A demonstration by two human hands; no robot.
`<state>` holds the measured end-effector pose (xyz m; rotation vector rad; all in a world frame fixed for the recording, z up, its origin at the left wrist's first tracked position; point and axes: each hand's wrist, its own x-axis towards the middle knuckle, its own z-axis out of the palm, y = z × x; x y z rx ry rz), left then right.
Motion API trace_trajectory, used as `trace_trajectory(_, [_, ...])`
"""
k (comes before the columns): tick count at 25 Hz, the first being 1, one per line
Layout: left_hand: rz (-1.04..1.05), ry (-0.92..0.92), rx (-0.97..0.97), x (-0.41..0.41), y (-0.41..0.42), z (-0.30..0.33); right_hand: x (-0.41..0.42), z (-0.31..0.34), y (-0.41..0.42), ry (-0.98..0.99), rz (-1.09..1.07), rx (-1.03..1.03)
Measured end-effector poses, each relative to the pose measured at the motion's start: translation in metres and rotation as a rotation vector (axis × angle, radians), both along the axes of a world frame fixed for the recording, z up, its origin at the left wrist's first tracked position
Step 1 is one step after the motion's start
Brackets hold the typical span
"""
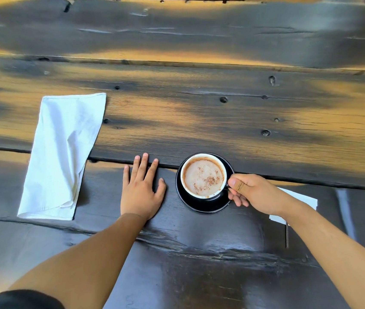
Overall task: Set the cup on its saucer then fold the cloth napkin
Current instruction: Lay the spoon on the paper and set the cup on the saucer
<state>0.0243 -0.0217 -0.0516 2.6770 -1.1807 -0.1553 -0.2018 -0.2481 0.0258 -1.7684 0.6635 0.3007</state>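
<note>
I see the right hand [255, 192] pinching the handle of the cup [202, 177], which sits on its saucer [199, 205]. The left hand [140, 190] rests flat, fingers straight, on the table [221, 253]; the napkin [62, 152] lies beyond it to the left

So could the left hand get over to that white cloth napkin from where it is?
Probably yes. The left hand lies flat and holds nothing, and the cloth napkin sits just to its left with only bare table between. The right hand grips the cup on the other side.
</note>
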Motion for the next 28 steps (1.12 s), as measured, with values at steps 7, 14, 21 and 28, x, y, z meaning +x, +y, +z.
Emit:
trace_trajectory(7, [0.004,0.000,0.012,0.000,0.000,0.001,0.002,0.007,-0.011,0.013,0.075,-0.159])
trace_trajectory(14, [0.003,0.005,0.007,-0.001,-0.001,0.003,0.003,0.009,-0.020,0.027,0.098,-0.260])
trace_trajectory(21, [0.004,0.008,0.033,0.000,-0.001,0.004,0.000,0.010,-0.024,0.024,0.095,-0.284])
trace_trajectory(28, [0.003,0.001,0.030,0.000,-0.001,0.003,-0.006,0.008,-0.015,0.016,-0.043,-0.310])
